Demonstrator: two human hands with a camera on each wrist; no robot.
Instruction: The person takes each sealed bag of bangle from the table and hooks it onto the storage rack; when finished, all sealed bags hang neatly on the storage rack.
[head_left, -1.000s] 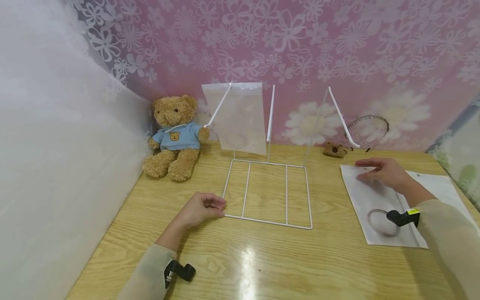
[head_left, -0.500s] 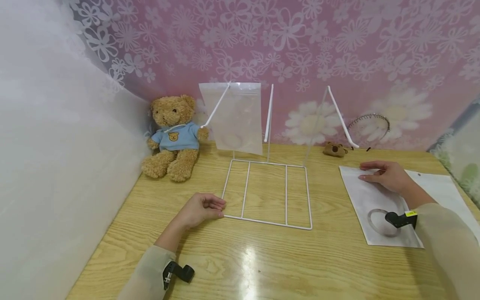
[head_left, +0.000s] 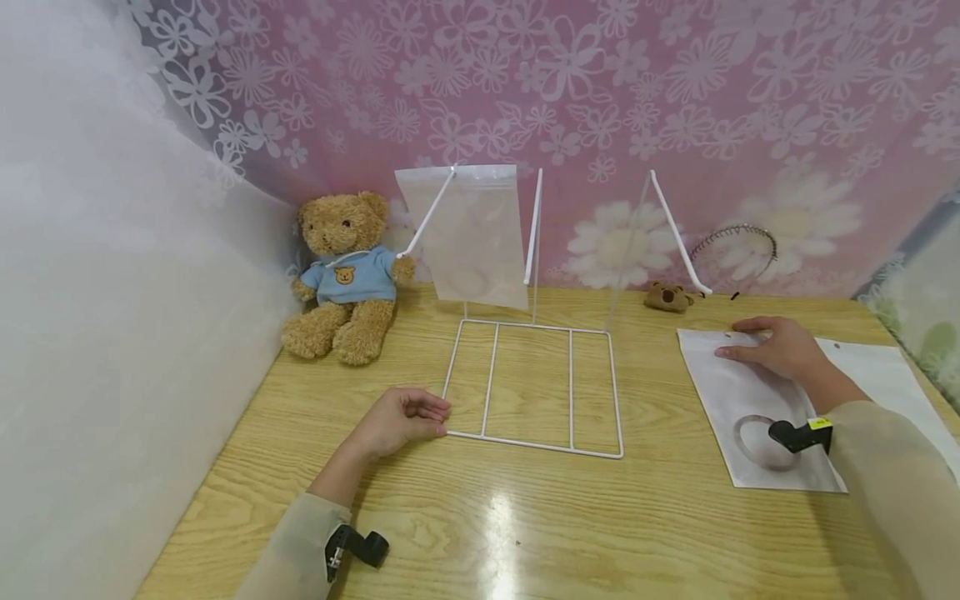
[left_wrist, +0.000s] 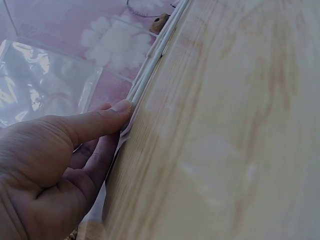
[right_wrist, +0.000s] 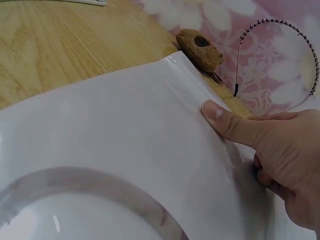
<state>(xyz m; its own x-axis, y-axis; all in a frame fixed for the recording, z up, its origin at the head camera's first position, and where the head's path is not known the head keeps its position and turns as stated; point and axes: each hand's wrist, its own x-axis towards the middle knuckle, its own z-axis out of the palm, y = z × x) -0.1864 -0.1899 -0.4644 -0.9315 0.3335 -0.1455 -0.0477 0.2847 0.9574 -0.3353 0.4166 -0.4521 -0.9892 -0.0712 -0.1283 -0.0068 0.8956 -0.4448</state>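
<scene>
My left hand (head_left: pixel 401 421) pinches the near left corner of a white wire display rack (head_left: pixel 536 443); in the left wrist view its thumb (left_wrist: pixel 117 114) lies against the wire. From the left hook of the rack hangs a translucent zip bag (head_left: pixel 476 229); the other two hooks carry nothing. Over at the right, my right hand (head_left: pixel 780 354) holds the top edge of a flat white zip bag (right_wrist: pixel 120 120) lying on the table, thumb on its face and the other fingers behind. A ring-shaped outline shows through this bag's lower part. A small punched hole sits near its top edge.
A teddy bear (head_left: pixel 348 279) in a blue top sits left of the rack. At the back lie a small brown bear-head piece (head_left: pixel 667 297) and a beaded headband (head_left: pixel 738 229) against the flowered backdrop. Another white bag (head_left: pixel 873 371) lies partly under the right forearm.
The right hand has shifted slightly along the top edge of the bag, uncovering its punched hole. The left hand stays on the rack's corner.
</scene>
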